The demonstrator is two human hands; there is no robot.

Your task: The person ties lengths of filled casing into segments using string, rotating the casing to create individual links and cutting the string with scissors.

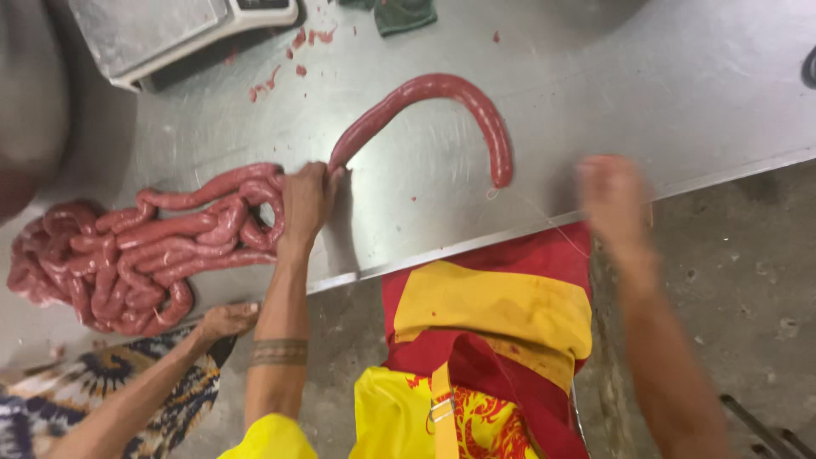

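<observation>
Fingers [299, 174] of the left hand [304, 204] are curled and pressed together around the sausage rope [442, 89], pinching it where the curved red length leaves the heap. From that pinch the sausage rope arcs away across the steel table [646, 93] and bends back toward the table's near edge, its free end lying flat on the metal. A thin string [544, 219] trails from that end toward the right hand [612, 200], which hovers over the table's near edge beside the sausage end; it is blurred, so whether its fingers are spread or closed on the string cannot be told

On the other side of the left hand from the arc, the coiled heap of sausage [136, 255] sits on the table, touching the hand's knuckles. Another person's hand [225, 321] rests at the table's near edge just below that heap, its arm over a patterned dark and orange cloth [110, 382]. Beyond the sausage rope, at the table's far side, stands a white scale [170, 34] with small meat scraps [297, 42] scattered next to it, and a green cloth [406, 15] lies close by. Below the table's near edge hangs the person's red and yellow apron [493, 314]
</observation>
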